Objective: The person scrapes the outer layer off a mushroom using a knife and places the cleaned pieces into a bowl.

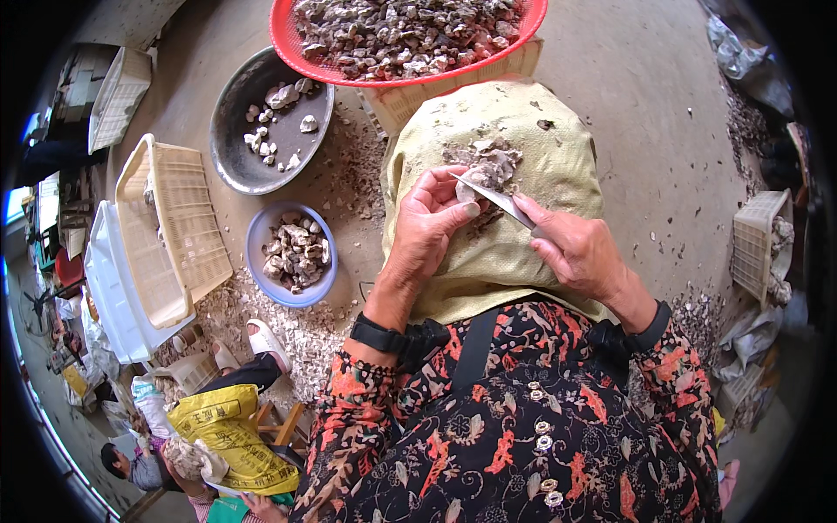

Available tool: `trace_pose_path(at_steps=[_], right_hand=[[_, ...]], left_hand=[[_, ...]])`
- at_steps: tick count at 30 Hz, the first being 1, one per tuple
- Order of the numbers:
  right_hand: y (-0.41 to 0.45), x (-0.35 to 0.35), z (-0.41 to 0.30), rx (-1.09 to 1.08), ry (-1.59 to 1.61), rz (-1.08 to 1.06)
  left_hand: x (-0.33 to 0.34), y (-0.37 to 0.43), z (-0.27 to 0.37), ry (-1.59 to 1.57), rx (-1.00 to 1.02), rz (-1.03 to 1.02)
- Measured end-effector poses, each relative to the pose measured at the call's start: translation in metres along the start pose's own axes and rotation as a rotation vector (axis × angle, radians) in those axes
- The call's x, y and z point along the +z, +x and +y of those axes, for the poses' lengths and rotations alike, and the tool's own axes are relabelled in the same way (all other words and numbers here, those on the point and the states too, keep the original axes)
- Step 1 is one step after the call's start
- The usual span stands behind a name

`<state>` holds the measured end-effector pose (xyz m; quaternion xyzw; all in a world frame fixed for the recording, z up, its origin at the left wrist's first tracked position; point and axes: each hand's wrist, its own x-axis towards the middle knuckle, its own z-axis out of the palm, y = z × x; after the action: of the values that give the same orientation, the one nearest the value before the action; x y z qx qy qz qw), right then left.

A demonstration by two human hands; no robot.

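Note:
My left hand (428,219) pinches a small pale lump (465,190) between thumb and fingertips. In my right hand (582,252) is a knife (500,200), its blade pointing up and left across the lump, near the left fingertips. Beneath both hands a yellowish woven sack cloth (549,170) covers my lap. A heap of greyish-brown peelings (487,160) lies on the cloth just beyond the lump, partly hidden by the fingers and blade.
Ahead, a red basket (386,83) of rough lumps rests on a beige crate (451,91). To the left are a dark basin (219,147) with pale pieces, a blue bowl (250,258) of lumps and tilted crates (189,216). Another person's sandalled foot (268,343) is at lower left.

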<state>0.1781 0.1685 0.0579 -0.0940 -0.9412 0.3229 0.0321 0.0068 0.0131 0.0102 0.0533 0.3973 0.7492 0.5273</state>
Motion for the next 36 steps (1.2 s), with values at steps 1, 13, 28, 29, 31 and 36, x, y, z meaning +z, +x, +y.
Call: trace_pose_path(at_steps=[1, 13, 28, 29, 31, 36], right_hand=[[-0.001, 0.0, 0.001, -0.013, -0.012, 0.005], [-0.001, -0.006, -0.008, 0.08, -0.026, -0.031], [-0.005, -0.01, -0.001, 0.057, 0.036, 0.041], [-0.003, -0.007, -0.003, 0.043, 0.045, 0.015], [0.0, -0.005, -0.003, 0.021, 0.057, -0.013], [-0.003, -0.001, 0.006, 0.1, -0.239, 0.041]], left_hand=[[0.001, 0.0, 0.0, 0.028, 0.009, 0.014], [0.0, 0.003, -0.009, 0.11, 0.055, 0.05], [-0.003, 0.001, -0.005, -0.008, 0.062, 0.062], [-0.002, 0.0, -0.005, -0.01, 0.062, 0.063], [-0.002, -0.002, -0.002, -0.074, 0.024, 0.037], [0.0, -0.001, -0.001, -0.026, 0.012, 0.031]])
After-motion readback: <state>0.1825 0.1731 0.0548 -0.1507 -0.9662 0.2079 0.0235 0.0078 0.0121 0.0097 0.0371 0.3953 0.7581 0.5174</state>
